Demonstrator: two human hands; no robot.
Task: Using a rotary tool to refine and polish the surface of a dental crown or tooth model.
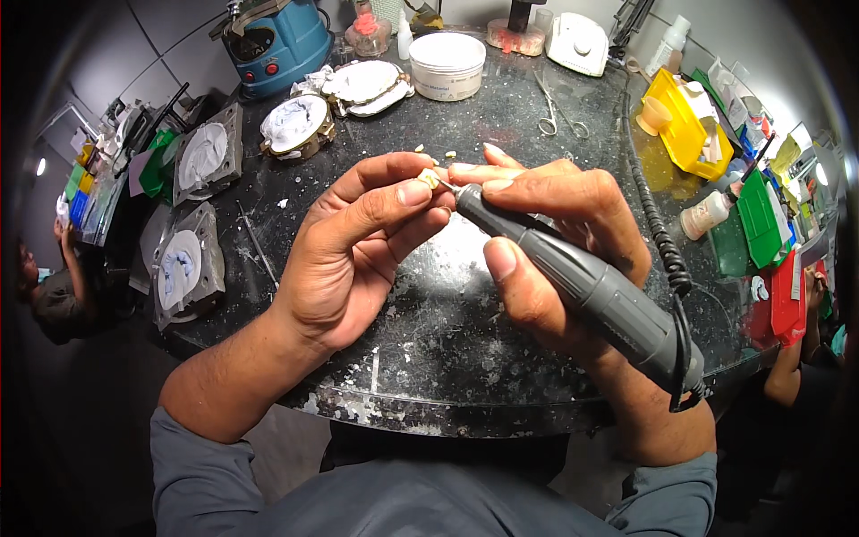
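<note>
Over the middle of the bench my left hand (pixel 335 246) pinches a small cream-coloured, tooth-like piece (pixel 430 180) between thumb and fingertips. My right hand (pixel 573 219) is wrapped round a dark grey rotary handpiece (pixel 586 282), its thin metal tip pointing left and reaching the piece. Whether tip and piece touch is too small to tell. The fingertips of both hands are close together there. Just beyond them, a couple of similar cream bits (pixel 450 154) lie on the black, white-spotted bench (pixel 429 358).
A coiled cord (pixel 658 215) runs down the right side to the handpiece. Scissors (pixel 559 112), a white tub (pixel 447 67) and plaster-filled metal flasks (pixel 295 123) stand beyond. A thin metal tool (pixel 257 237) lies left. Coloured bins (pixel 684 125) line the right; other people sit at both sides.
</note>
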